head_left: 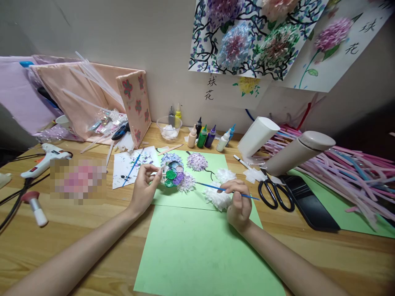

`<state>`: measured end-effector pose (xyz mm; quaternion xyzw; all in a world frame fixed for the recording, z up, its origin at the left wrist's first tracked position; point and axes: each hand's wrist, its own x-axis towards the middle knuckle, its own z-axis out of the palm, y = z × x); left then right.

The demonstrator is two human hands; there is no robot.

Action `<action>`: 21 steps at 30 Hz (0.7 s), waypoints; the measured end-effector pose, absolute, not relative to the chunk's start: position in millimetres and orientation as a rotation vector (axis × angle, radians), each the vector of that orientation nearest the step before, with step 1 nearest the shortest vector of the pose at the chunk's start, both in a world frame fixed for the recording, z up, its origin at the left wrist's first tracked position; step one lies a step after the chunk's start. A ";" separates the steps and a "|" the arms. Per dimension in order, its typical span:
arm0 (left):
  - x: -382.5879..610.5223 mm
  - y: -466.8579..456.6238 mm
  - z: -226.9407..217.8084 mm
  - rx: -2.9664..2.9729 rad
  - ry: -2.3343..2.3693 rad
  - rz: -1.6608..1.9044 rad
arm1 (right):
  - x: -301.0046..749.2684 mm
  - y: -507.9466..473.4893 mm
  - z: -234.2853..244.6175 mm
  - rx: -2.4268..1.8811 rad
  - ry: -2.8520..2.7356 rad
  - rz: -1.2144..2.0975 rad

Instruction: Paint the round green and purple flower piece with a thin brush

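Left hand [145,185] pinches the rim of a small paint palette [173,173] between thumb and fingertips, over the left end of the green sheet [185,199]. It's tipped up, probably so the wells face the brush. Right hand [237,203] pinches a blue paintbrush [211,187] pencil-style over the sheet's right end, bristles aimed at the palette, next to a white tissue flower [216,200]. Scissors [276,195] sit just right of the sheet.

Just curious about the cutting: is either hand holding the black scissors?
No, the black scissors lie on the table, right of the right hand, which holds a blue paintbrush.
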<state>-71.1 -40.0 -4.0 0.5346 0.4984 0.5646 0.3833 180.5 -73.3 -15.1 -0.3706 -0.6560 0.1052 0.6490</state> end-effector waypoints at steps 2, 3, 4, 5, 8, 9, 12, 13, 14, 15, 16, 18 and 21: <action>-71.1 -39.6 -4.0 1.362 1.276 1.443 | 180.1 -72.3 -15.6 -0.836 -1.474 0.267; -71.0 -39.4 -3.8 1.364 1.278 1.443 | 179.9 -71.9 -15.6 -0.842 -1.484 0.275; -70.9 -39.3 -3.5 1.364 1.279 1.442 | 179.7 -71.7 -15.5 -0.855 -1.503 0.280; -70.8 -39.2 -3.2 1.364 1.280 1.442 | 179.6 -71.5 -15.4 -0.875 -1.526 0.281; -70.3 -39.2 -2.1 1.354 1.285 1.443 | 180.0 -71.5 -15.3 -0.927 -1.561 0.248; -70.2 -39.3 -1.7 1.351 1.284 1.444 | 180.3 -71.7 -15.3 -0.927 -1.552 0.233; -69.9 -39.5 -1.0 1.349 1.275 1.445 | 181.2 -72.3 -15.2 -0.895 -1.559 0.223; -69.9 -39.6 -0.8 1.350 1.273 1.446 | 181.3 -72.5 -15.0 -0.896 -1.586 0.226; -69.9 -39.6 -0.8 1.350 1.272 1.446 | 181.4 -72.6 -14.9 -0.906 -1.611 0.225; -69.9 -39.6 -0.9 1.350 1.270 1.446 | 181.4 -72.7 -14.7 -0.921 -1.622 0.219; -70.0 -39.6 -1.0 1.350 1.269 1.446 | 181.4 -72.8 -14.5 -0.931 -1.615 0.207; -70.2 -39.5 -1.5 1.353 1.272 1.445 | 181.5 -72.6 -14.5 -0.932 -1.576 0.179; -70.6 -39.4 -2.2 1.358 1.279 1.440 | 182.1 -72.5 -15.0 -0.956 -1.602 0.153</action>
